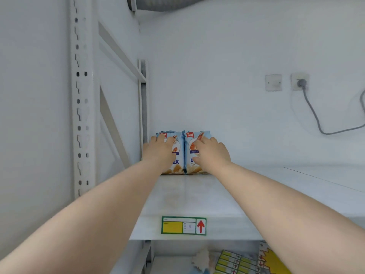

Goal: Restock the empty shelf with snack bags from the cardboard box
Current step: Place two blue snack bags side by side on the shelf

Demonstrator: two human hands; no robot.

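Note:
Two light-blue snack bags stand upright side by side at the back left of the white shelf (pixel 197 196), touching each other. My left hand (pixel 160 151) covers the left snack bag (pixel 177 156), its fingers reaching over the bag's top and outer edge. On the right snack bag (pixel 189 153), my right hand (pixel 213 153) has its fingers across the front and outer edge, with the thumb low on the front. Both hands hold their bags against the back wall. The cardboard box is out of view.
A green and yellow price label (pixel 183 225) with a red arrow sits on the shelf's front edge. The perforated white upright (pixel 81 115) stands at the left. A wall socket (pixel 299 82) with a grey cable (pixel 316 119) is at the right. Yellow labels (pixel 237 262) lie on the lower shelf.

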